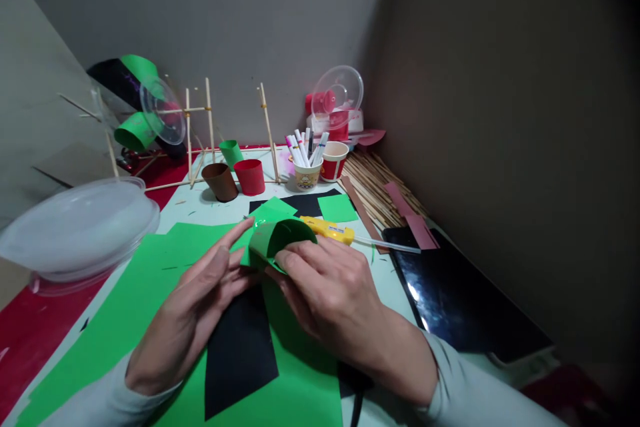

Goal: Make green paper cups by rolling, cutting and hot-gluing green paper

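Between my hands is a rolled green paper tube (259, 243), its open end tilted toward the upper right. My right hand (333, 280) pinches its near right rim, with fingertips inside the opening. My left hand (203, 303) grips the green paper at the tube's left side, its index finger stretched along the edge and the other fingers curled below. Shiny spots show on the green paper beside that index fingertip. Just behind the tube lies a yellow hot glue gun (330, 229) with a clear glue stick (387, 245) sticking out. Below, a black paper piece (243, 353) rests on a large green sheet (135, 307).
Brown (220, 182), red (250, 177) and green paper tubes (231, 154) stand at the back near a wooden stick frame (209, 110). A marker cup (307, 175), a paper cup (334, 161) and wooden sticks (383, 187) are behind right. Plastic lids (80, 220) lie left; a black tablet-like slab (460, 300) lies right.
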The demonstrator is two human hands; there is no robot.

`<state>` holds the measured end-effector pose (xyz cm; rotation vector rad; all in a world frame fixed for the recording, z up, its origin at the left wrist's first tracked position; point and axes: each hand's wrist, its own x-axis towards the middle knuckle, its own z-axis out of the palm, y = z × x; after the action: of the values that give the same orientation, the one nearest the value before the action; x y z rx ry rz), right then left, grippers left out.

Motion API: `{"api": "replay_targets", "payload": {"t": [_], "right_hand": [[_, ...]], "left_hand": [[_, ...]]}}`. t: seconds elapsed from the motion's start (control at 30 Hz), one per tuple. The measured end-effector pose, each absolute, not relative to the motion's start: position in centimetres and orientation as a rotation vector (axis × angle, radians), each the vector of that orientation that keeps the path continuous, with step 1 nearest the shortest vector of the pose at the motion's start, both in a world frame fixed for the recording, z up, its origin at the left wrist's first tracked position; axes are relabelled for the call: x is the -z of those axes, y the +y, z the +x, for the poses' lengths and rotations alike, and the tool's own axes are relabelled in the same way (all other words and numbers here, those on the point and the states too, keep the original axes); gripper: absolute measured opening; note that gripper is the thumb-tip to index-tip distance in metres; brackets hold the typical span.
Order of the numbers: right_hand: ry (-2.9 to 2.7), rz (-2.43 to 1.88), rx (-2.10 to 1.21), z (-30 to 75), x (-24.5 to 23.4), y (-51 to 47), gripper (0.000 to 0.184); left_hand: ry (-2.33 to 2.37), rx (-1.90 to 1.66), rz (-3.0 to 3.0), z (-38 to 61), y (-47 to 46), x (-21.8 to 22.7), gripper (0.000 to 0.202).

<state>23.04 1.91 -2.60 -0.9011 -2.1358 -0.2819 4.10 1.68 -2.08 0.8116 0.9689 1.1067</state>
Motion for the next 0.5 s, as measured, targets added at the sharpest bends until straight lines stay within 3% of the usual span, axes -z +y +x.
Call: {"api": "replay_targets", "payload": {"t": [0.17,0.33,0.5], "right_hand": [[-2.201,-0.932,0.392,22.6,3.2,1.8,0.025],[-2.29,-0.947,0.409,22.3,3.5,1.3,0.017],[-2.358,-0.881,0.4,22.1,3.6,0.9,0.017]], "left_hand": [[1.107,-1.25,1.038,3.8,1.3,1.4,0.057],[1.091,-1.219,1.254,3.5,1.0,2.2,0.089],[1.202,-1.208,1.177,3.9,1.1,2.5,0.083]]}}
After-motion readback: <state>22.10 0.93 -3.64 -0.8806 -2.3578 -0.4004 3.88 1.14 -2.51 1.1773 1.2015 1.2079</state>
